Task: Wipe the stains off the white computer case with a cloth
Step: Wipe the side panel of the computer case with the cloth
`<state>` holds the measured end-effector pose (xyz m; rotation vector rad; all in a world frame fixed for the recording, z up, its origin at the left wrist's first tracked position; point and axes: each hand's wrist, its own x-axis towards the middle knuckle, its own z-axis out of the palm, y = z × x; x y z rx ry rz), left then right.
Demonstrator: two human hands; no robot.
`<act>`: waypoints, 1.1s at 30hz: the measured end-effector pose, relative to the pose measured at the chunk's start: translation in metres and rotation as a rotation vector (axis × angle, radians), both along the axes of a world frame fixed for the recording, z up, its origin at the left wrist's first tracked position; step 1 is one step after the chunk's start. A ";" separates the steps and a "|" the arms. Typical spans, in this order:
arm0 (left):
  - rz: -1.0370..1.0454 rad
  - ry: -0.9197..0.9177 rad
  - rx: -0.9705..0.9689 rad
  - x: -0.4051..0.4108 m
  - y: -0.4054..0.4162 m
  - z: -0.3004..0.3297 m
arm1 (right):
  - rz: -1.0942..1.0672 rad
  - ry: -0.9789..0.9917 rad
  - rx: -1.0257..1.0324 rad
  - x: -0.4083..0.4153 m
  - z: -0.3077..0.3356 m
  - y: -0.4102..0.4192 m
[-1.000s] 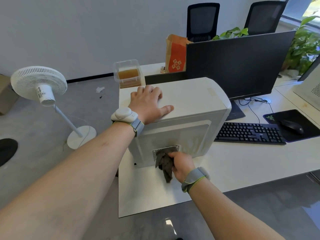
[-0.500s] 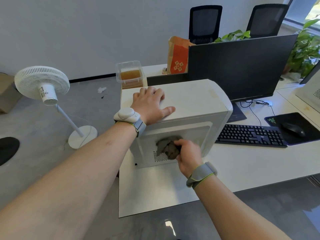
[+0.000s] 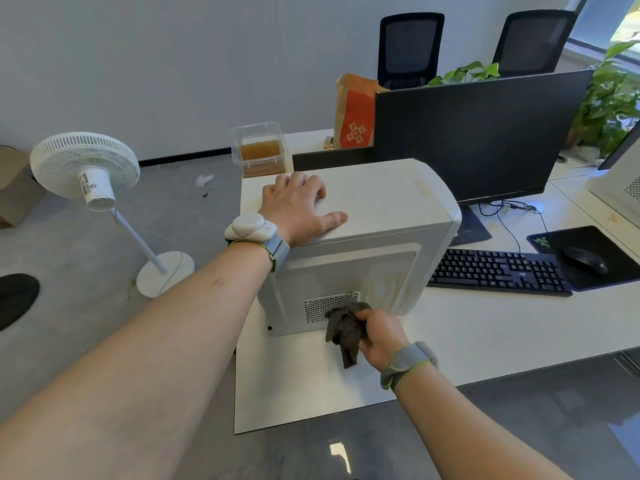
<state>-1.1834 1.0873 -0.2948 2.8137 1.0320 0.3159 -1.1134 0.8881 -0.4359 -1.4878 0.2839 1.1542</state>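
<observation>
Left hand (image 3: 298, 206) flat atop white case (image 3: 381, 202), right hand (image 3: 381, 336) gripping grey cloth (image 3: 344, 332); no legible writing.

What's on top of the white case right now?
Only the left hand, resting flat on the white computer case. The top shows faint yellowish marks; anything under the palm is hidden.

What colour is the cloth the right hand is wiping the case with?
Dark grey-brown, seen in the head view: the cloth is bunched in the right hand.
</observation>
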 end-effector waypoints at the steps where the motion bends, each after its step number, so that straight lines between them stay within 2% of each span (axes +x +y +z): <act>1: -0.001 0.000 -0.002 0.000 0.000 0.000 | -0.025 -0.023 0.019 0.004 0.005 0.008; 6: -0.003 0.007 0.018 0.000 -0.001 0.001 | -0.211 -0.116 0.231 0.023 0.036 0.023; 11: 0.000 0.007 0.019 0.000 0.000 0.000 | -0.030 -0.010 0.063 0.001 0.009 0.008; 14: 0.001 0.012 0.026 0.001 -0.001 0.001 | -0.023 -0.059 0.046 0.005 0.013 0.015; 18: 0.008 0.025 0.021 0.001 -0.003 0.001 | -0.134 -0.112 0.291 0.014 0.041 0.016; 20: 0.007 0.035 0.007 0.000 -0.004 0.002 | -0.148 -0.060 0.370 0.015 0.049 0.007; 25: -0.037 0.177 0.012 0.002 -0.003 0.006 | -0.170 0.112 0.219 0.018 0.022 -0.021; 29: -0.037 0.203 0.011 0.002 -0.003 0.003 | -0.179 0.282 0.274 0.014 0.004 -0.038; 33: -0.033 0.193 0.000 0.001 -0.002 0.005 | -0.239 0.274 0.272 0.011 0.006 -0.037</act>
